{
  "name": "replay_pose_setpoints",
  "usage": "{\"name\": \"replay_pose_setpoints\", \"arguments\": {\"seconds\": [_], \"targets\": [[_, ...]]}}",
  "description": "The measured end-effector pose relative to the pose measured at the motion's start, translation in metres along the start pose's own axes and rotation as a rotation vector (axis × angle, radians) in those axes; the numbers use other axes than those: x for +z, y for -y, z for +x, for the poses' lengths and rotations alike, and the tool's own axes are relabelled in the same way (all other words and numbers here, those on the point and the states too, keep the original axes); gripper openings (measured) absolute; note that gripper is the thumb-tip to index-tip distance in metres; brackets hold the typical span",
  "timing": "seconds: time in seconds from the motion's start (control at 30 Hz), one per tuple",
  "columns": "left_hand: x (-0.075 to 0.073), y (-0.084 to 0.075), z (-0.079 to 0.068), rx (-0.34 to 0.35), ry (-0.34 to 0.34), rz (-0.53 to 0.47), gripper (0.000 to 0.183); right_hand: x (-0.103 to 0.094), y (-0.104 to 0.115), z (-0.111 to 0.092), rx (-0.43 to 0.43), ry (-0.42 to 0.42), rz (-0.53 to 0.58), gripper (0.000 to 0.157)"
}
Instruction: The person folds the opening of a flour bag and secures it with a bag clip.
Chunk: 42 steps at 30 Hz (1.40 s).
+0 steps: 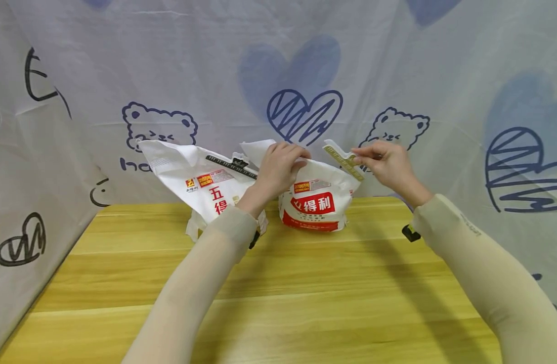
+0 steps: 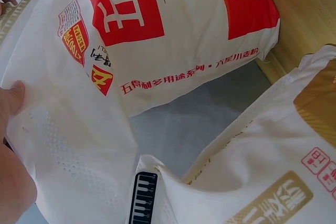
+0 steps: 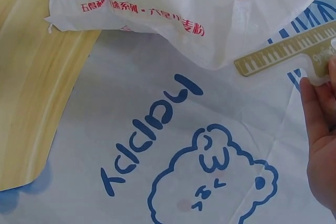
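A white flour bag (image 1: 312, 202) with red labels stands at the back of the table, its top folded flat and slanting. My left hand (image 1: 280, 167) grips that top edge near its left corner; the thumb (image 2: 14, 97) lies against the white bag in the left wrist view. My right hand (image 1: 386, 163) pinches a gold and white bag clip (image 1: 344, 161) with a piano-key pattern by its handle. The clip is at the bag's upper right corner, and in the right wrist view its end overlaps the bag's edge.
A second flour bag (image 1: 214, 194) leans on the left, with a black piano-key clip (image 1: 230, 166) across its top. Both bags stand on a wooden table (image 1: 305, 293) against a printed cloth (image 1: 223, 60). A small black object (image 1: 411, 233) shows beneath the right wrist.
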State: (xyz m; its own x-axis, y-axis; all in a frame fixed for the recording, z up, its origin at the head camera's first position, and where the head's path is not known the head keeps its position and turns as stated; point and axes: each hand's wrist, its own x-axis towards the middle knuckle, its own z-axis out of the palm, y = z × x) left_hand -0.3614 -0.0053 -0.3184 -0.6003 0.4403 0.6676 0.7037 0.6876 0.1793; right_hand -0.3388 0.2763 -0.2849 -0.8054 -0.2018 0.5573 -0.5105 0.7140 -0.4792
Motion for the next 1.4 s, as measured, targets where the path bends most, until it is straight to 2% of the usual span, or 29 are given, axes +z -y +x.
{"name": "replay_pose_setpoints", "arguments": {"seconds": [0.23, 0.43, 0.73, 1.1, 1.4], "targets": [[-0.003, -0.002, 0.003, -0.03, 0.009, 0.002, 0.016, 0.004, 0.001, 0.004, -0.008, 0.034, 0.052, 0.016], [-0.004, -0.003, 0.005, -0.069, 0.024, 0.002, 0.016, 0.01, 0.0, 0.006, 0.022, 0.082, 0.114, 0.017], [-0.002, -0.003, 0.007, -0.096, 0.034, 0.008, 0.016, 0.017, 0.002, 0.008, 0.044, 0.108, 0.083, 0.018], [-0.003, -0.003, 0.008, -0.098, 0.005, 0.002, 0.017, 0.024, -0.001, 0.006, 0.042, 0.123, 0.112, 0.015], [-0.001, -0.003, 0.008, -0.103, -0.017, 0.008, 0.014, 0.025, -0.001, 0.009, 0.055, 0.186, 0.089, 0.02]]}}
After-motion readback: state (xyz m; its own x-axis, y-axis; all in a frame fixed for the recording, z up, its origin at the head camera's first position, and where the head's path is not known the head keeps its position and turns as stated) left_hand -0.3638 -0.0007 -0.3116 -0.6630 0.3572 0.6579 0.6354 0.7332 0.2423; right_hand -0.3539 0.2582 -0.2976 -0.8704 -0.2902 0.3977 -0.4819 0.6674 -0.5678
